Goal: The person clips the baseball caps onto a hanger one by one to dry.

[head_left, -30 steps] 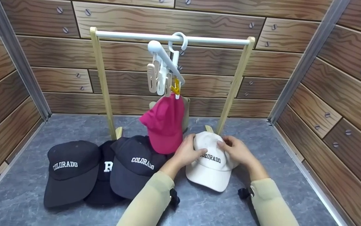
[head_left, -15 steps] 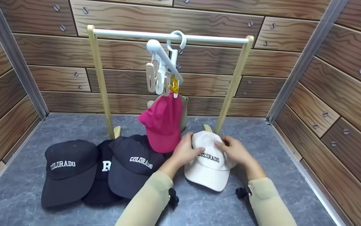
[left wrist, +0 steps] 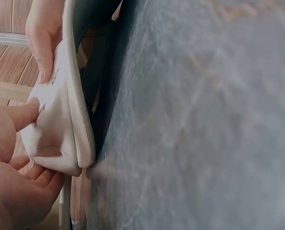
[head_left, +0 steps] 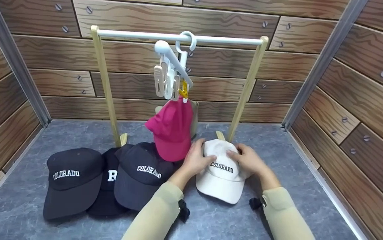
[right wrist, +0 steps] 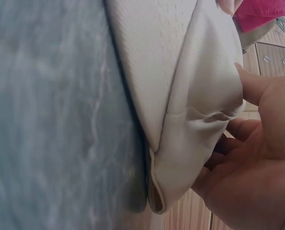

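A white baseball cap (head_left: 220, 180) with COLORADO on its front sits upright on the grey surface, its brim toward me. My left hand (head_left: 196, 160) holds the cap's left side, with the thumb on the front panel and the fingers behind the crown. On the opposite side my right hand (head_left: 248, 160) grips it likewise, its thumb near the top of the lettering. Close up in the left wrist view, the cap's side (left wrist: 53, 129) lies between thumb and fingers. The right wrist view shows creased cloth (right wrist: 199, 115) beside the right thumb; its fingertips are hidden behind the cap.
A pink cap (head_left: 173, 130) hangs from a yellow clip (head_left: 183, 90) on a white clip hanger (head_left: 174, 60), with a beige cap behind it. The hanger hooks over a rack's white bar (head_left: 138, 34). Several dark caps (head_left: 74, 183) overlap at the left. Wood-patterned walls surround the surface.
The head view has shifted slightly. Both hands keep their hold on the white cap, which stays in practically the same place.
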### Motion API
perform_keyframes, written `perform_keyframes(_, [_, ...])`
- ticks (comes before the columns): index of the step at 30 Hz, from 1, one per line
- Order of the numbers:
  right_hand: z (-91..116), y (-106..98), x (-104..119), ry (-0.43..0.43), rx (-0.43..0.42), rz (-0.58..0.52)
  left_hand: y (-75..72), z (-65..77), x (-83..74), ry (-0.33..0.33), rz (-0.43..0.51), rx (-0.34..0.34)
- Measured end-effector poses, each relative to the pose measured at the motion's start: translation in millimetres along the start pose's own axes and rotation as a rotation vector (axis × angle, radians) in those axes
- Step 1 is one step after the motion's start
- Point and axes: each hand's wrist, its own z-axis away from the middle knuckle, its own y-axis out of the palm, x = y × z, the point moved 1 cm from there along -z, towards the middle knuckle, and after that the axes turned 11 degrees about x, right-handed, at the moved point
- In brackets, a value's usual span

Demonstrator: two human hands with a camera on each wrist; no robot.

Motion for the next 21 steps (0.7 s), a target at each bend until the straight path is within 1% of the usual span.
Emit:
perform_keyframes(4, [0.1, -0.7, 0.6, -0.009, -0.012, -0.009, 0.3, 0.2, 0.5, 0.016, 0.008, -0.004])
perform_keyframes(7, [0.0, -0.5, 0.9, -0.012, -0.015, -0.04, 1.3, -0.1, 0.9, 0.014, 0.016, -0.009])
perform_keyframes(9, [-0.1, -0.2, 1.0, -0.013, -0.011, -0.072, 1.7, 0.3, 0.5, 0.006, 0.036, -0.011])
perform_keyframes(16, [2.8, -1.1, 3.5, -0.02, 0.006, -0.194, 0.9, 3.6, -2.9, 0.011, 0.135, -0.025])
perform_keyframes(21, [2.9, -2.5, 6.7, -0.045, 0.014, -0.21, 0.4, 4.1, -1.6, 0.009, 0.163, -0.03])
